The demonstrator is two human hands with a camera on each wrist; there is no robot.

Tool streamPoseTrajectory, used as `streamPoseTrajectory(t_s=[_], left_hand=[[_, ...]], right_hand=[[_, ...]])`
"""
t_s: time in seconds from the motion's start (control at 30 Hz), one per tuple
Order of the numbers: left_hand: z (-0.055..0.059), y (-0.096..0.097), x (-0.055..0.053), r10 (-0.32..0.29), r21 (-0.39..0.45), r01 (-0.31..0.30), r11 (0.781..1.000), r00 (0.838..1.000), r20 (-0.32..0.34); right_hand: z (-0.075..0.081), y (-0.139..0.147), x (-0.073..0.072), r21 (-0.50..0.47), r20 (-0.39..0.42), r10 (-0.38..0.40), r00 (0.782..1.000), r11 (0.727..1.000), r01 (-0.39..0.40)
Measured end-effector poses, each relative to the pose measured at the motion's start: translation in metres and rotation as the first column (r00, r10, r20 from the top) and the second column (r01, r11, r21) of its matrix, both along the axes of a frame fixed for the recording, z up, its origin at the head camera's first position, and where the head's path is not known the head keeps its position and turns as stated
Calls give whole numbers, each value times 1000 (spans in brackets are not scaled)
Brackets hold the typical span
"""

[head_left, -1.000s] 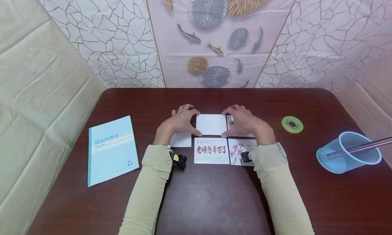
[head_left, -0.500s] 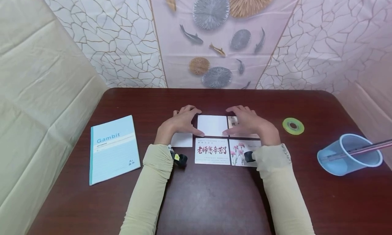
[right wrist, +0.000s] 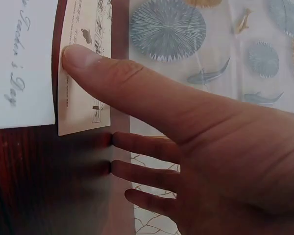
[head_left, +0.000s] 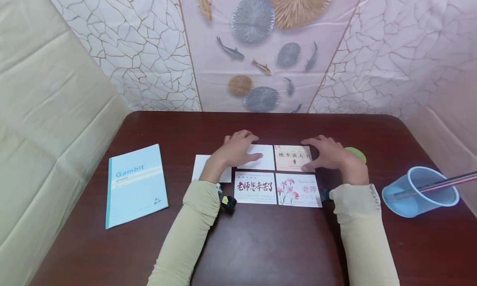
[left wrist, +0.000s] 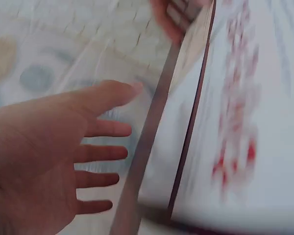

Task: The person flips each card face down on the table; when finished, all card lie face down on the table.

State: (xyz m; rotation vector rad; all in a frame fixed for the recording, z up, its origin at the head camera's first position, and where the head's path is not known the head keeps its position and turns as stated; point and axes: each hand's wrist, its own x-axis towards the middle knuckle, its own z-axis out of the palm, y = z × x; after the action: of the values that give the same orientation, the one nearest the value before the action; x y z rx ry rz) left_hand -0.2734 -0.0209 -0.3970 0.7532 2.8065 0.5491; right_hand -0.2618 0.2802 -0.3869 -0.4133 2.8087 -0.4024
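Over the blank white card (head_left: 266,159) in the upper middle, my left hand (head_left: 234,151) has its thumb and fingers spread; the left wrist view shows it palm in, blurred, holding nothing. My right hand (head_left: 329,153) is at the beige printed card (head_left: 288,153) beside it. In the right wrist view its thumb (right wrist: 83,58) rests on that card's face while the other fingers (right wrist: 144,147) extend past its edge. Below lie a card with red characters (head_left: 255,188) and a card with pink flowers (head_left: 298,190). Left of them, another white card (head_left: 201,164) is partly under the left forearm.
A blue notebook (head_left: 138,186) lies at the left of the dark wooden table (head_left: 275,244). At the right, a blue cup (head_left: 398,195) lies tilted with a striped stick (head_left: 451,178) in it. A green disc (head_left: 357,152) is partly hidden behind the right hand.
My right hand has moved right, from the blank card's right edge to the beige card's, uncovering the beige card. My left hand has shifted right over the blank card.
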Motion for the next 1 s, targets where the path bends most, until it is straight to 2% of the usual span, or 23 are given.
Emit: streamPoseTrajectory(t_s=[0.13,0.23,0.33,0.4,0.47,0.53,0.6,0.7,0.83,1.0], left_hand=[[-2,41,2,-47,-29,46,999,997,-55],[-9,67,2,-27,-91,19,996,996,-82],[-15,81,1,-7,-148,-9,989,994,-105],[-15,86,0,-1,-126,-14,992,993,-122],[-13,89,-1,-8,-68,-1,998,991,-131],[-9,91,-1,-38,-5,38,999,990,-136],[-6,91,0,-78,17,81,997,987,-142],[-5,93,2,-116,-19,115,993,981,-157],[-9,93,3,-108,-91,94,991,980,-169],[-12,95,4,-115,-73,104,992,979,-166]], right_hand=[[0,0,0,-3,-9,-22,1000,1000,22],[-3,0,0,-20,-1,-31,1000,999,31],[-6,1,0,-34,10,-34,999,999,35],[-6,2,0,-45,12,-41,999,998,42],[-5,4,-1,-51,4,-52,999,997,52],[-4,5,-2,-57,-4,-61,998,997,61],[-2,5,-3,-64,-11,-59,998,996,58],[-2,6,-4,-85,-6,-52,999,995,51],[-3,6,-4,-129,-4,-45,999,991,44],[-4,8,-3,-150,-23,-44,999,988,40]])
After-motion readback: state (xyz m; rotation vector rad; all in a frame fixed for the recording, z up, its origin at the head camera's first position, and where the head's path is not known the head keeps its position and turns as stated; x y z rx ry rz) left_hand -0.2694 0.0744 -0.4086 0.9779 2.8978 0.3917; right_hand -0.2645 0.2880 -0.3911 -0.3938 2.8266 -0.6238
